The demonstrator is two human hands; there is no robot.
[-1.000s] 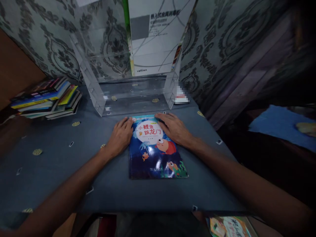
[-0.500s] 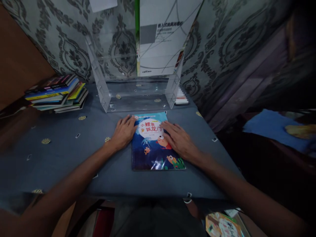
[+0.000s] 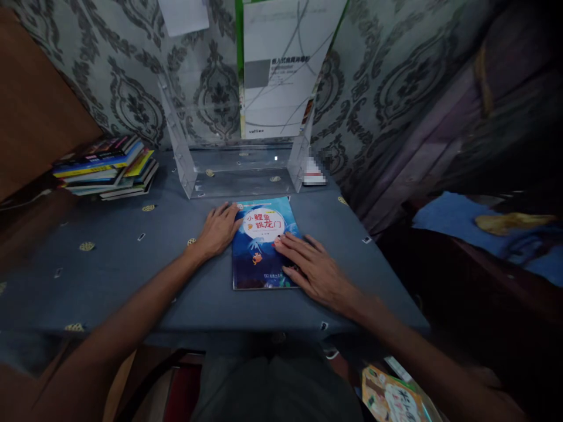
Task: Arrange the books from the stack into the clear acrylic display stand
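Observation:
A blue picture book (image 3: 250, 264) with red Chinese characters and cartoon fish on its cover lies closed and flat on the cloth-covered table (image 3: 206, 305). My left hand (image 3: 217, 228) rests at the book's upper left edge, fingers stretched out and just touching it. Across the lower right of the cover lies my right hand (image 3: 314, 266), palm down with fingers extended, hiding part of the printed fish. Neither hand grips anything.
Behind the book stands a clear acrylic rack (image 3: 241, 181) holding a white manual (image 3: 281, 99). A pile of books (image 3: 105, 167) sits at the back left. A small pixelated object (image 3: 314, 173) is right of the rack. Below the table's front edge shows an orange book (image 3: 389, 395).
My right hand has slid down the cover toward the book's lower right, baring the title's right end. My left hand stays at the upper left edge. The view has shifted slightly.

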